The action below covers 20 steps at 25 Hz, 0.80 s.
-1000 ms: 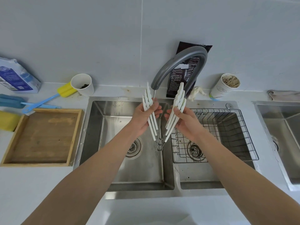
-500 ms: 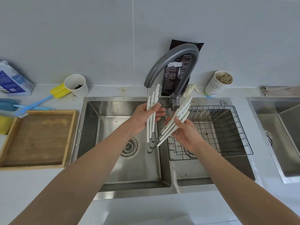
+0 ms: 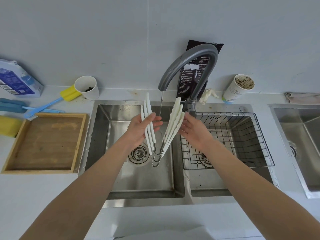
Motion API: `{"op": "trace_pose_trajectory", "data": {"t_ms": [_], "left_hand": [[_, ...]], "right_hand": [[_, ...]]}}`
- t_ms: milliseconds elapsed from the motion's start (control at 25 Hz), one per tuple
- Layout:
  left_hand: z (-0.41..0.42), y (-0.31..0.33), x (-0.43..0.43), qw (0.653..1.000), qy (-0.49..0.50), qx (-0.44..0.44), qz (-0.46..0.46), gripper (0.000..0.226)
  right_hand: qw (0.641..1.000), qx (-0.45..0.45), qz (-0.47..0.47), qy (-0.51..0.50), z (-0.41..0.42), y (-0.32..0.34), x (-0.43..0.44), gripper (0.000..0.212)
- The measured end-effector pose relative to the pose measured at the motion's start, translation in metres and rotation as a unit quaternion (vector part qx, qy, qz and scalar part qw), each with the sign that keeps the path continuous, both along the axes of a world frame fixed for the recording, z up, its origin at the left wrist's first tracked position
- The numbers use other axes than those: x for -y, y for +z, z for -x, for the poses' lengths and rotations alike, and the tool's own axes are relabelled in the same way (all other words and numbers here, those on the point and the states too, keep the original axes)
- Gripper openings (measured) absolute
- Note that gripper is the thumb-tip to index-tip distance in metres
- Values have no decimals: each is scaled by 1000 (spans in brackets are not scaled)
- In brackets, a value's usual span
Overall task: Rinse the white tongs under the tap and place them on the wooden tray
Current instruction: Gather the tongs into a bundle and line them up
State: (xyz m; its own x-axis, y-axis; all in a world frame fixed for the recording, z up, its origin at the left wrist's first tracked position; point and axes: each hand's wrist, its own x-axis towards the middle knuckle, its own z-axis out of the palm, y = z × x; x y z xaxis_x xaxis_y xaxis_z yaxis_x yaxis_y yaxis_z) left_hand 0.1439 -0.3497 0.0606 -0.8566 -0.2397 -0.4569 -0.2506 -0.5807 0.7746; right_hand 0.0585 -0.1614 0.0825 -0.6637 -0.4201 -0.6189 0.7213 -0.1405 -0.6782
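Risk: the white tongs (image 3: 170, 134), several nested pairs, hang spread in a V over the sink (image 3: 142, 179). My right hand (image 3: 194, 130) lies straight-fingered against their right arms without gripping, so the wet stack could slip apart and drop. The stream from the tap (image 3: 188, 56) falls between the arms and may miss them. My left hand (image 3: 142, 130) grips the left arms. The wooden tray (image 3: 45, 144) is well apart, to the left.

White tongs (image 3: 174, 122), seemingly three, splayed beneath tap (image 3: 190, 54)
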Motion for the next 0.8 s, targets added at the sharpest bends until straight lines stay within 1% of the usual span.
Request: {"op": "trace_pose_trajectory", "data": {"t_ms": [160, 320, 520, 680, 800], "left_hand": [[-9, -2, 11, 1000, 22, 5, 8, 14], [-17, -4, 18, 999, 35, 12, 16, 22], [-23, -4, 20, 999, 38, 18, 17, 18], [-26, -4, 20, 999, 37, 20, 19, 18], [-28, -1, 19, 999, 38, 20, 10, 18]], "right_hand": [[988, 83, 51, -116, 14, -4, -7, 63], [965, 127, 125, -194, 31, 1, -10, 69], [960, 137, 143, -197, 36, 10, -8, 67], [964, 129, 144, -181, 46, 21, -1, 68], [974, 106, 115, -164, 50, 21, 0, 70]]}}
